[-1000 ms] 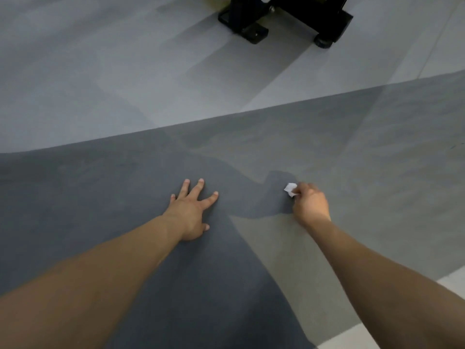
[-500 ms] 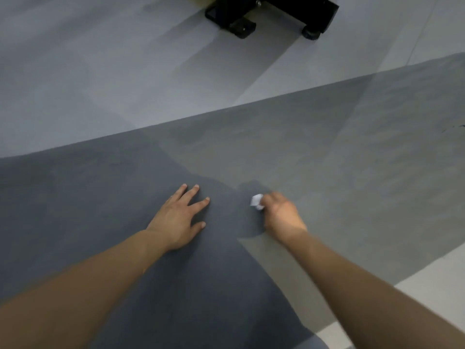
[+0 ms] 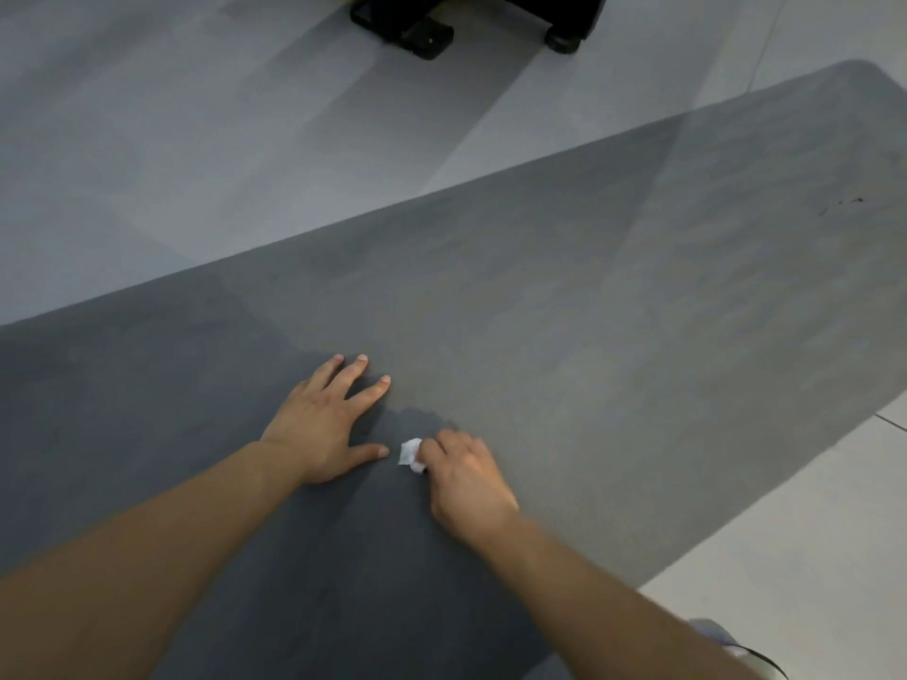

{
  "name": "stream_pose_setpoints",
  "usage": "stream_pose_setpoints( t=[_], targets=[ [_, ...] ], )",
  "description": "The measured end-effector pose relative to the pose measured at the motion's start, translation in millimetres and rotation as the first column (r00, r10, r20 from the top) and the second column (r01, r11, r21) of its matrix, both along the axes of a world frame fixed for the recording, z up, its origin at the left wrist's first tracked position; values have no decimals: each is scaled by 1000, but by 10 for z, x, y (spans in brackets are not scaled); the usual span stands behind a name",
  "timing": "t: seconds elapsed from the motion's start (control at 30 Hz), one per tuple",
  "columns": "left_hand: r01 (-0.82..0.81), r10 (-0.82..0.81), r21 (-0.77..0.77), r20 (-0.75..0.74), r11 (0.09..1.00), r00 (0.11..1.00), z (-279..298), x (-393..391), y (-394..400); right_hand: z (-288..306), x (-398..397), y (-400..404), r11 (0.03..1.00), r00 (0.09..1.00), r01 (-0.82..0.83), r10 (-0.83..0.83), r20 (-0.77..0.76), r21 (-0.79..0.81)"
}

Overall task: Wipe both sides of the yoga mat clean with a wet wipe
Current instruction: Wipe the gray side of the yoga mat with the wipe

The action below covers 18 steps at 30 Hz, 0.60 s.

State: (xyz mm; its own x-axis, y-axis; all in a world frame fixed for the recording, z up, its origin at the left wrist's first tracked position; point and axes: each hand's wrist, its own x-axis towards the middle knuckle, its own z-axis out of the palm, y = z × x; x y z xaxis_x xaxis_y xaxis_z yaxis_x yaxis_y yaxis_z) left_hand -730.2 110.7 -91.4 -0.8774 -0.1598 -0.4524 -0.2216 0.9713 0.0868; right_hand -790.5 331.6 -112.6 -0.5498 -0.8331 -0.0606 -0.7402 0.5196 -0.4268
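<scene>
A dark grey yoga mat [image 3: 589, 311] lies flat on the floor and runs from the lower left to a rounded corner at the upper right. My left hand [image 3: 324, 424] rests flat on it with fingers spread. Just to its right, my right hand [image 3: 466, 478] grips a small crumpled white wet wipe [image 3: 411, 454] and presses it onto the mat. The wipe sits close to my left thumb. Left of the wipe the mat looks darker, and a few small dark specks [image 3: 844, 204] mark its far right part.
Pale grey floor tiles [image 3: 196, 139] surround the mat. A black stand base with feet and a caster [image 3: 427, 34] stands on the floor beyond the mat's far edge. Part of a light shoe [image 3: 721, 635] shows at the lower right.
My right hand has slid the wipe leftward and toward me across the mat, ending next to my left thumb. My left hand stays pressed on the mat. The view has shifted to the right.
</scene>
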Motion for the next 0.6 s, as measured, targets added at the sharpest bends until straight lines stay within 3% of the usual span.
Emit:
stream_pose_setpoints(
  t=[0.1,0.23,0.3,0.37,0.47,0.6],
  targets=[
    [35,-35,-10,27,999,999,21,24,48,-97,-700,287,998,998,62,-62,-24,8],
    [96,-98,55,49,994,994,19,62,202,65,-1434,786,875,880,472,-459,-120,111],
    [150,-151,53,23,987,988,1,62,242,89,-1466,803,811,817,575,-561,-132,111],
    [191,-190,87,-11,978,982,0,37,252,53,-1206,644,843,844,537,-535,-41,28],
    [206,-204,135,-30,969,978,-17,11,277,-65,-360,317,927,936,350,-342,84,-131],
    [234,-234,134,-22,963,972,-74,14,337,23,432,179,987,984,152,-146,99,-56]
  ],
)
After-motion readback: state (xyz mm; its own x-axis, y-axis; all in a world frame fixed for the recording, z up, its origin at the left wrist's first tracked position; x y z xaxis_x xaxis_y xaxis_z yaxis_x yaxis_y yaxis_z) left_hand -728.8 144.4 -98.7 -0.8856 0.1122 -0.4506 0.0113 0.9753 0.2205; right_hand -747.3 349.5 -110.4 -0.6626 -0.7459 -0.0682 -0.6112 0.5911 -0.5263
